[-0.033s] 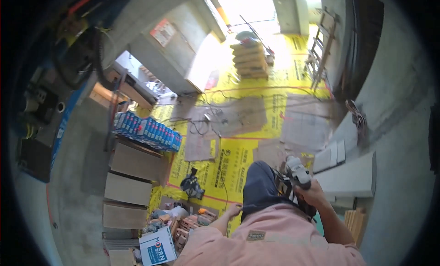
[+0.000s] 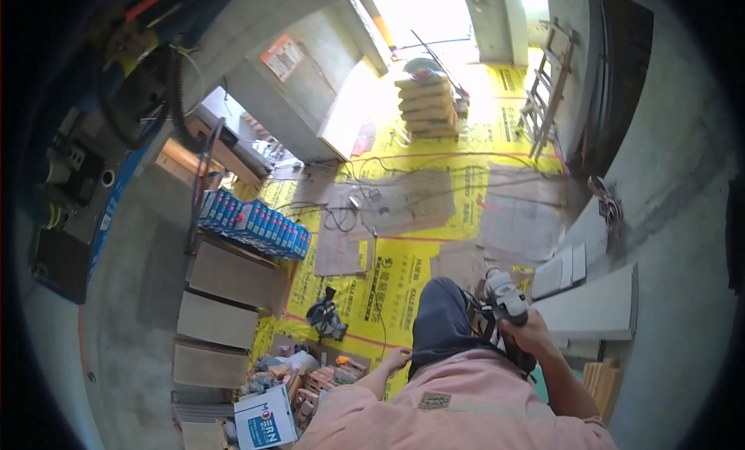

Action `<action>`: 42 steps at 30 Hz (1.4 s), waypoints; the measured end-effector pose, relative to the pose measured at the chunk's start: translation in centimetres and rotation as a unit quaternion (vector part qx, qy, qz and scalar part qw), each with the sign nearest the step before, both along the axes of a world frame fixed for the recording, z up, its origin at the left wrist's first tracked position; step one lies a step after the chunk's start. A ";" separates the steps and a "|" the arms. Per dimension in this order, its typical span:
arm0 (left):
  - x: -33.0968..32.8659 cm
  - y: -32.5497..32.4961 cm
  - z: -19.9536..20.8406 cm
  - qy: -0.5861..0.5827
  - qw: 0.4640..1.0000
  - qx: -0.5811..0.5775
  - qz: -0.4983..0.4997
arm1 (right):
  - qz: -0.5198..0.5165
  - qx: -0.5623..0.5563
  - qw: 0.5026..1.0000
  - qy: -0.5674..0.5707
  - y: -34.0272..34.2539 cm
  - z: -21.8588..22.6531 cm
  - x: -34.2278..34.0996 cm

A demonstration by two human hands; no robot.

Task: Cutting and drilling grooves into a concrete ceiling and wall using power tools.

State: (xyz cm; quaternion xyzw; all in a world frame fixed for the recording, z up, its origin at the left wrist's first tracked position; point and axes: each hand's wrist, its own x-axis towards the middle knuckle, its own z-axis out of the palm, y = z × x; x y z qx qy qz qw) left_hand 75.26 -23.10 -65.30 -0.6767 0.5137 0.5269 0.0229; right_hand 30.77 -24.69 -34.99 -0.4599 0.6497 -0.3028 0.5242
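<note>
My right hand (image 2: 531,331) is wrapped round the dark rear grip of a white and black power tool (image 2: 506,296), held beside my right thigh. The tool's working end is hard to make out. My left hand (image 2: 396,360) hangs low by my dark trousers (image 2: 444,318), its fingers too small and partly hidden to read. A thin dark cable (image 2: 383,320) runs along the yellow floor sheet near this hand. Ahead and to the left of it, a dark tool-like object (image 2: 326,314) lies on the sheet.
At left, blue boxes (image 2: 256,226) stand in a row above leaning boards (image 2: 221,318). Rubble and a white-blue box (image 2: 265,419) lie lower left. Pale panels (image 2: 594,302) lean at right. Farther off are stacked sacks (image 2: 429,105), a wooden ladder (image 2: 545,93) and loose cables (image 2: 337,213).
The view has shifted very slightly, so the room sits a little lower in the picture. Both hands keep their places, and the power tool stays in my right hand.
</note>
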 end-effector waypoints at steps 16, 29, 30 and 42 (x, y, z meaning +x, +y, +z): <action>-0.8 -1.6 1.8 0.001 0.999 0.030 0.011 | -0.022 0.018 0.999 -0.043 0.1 1.5 0.3; -3.1 -2.0 5.5 -0.018 0.999 0.018 -0.027 | -0.021 0.000 1.000 0.020 0.2 0.5 -0.4; -3.2 -1.8 5.5 -0.004 1.000 0.022 -0.005 | -0.028 -0.005 0.999 0.021 0.2 0.8 -0.5; -1.1 -0.9 0.9 0.022 0.998 0.046 0.030 | -0.018 0.000 1.000 0.005 -0.4 1.2 0.2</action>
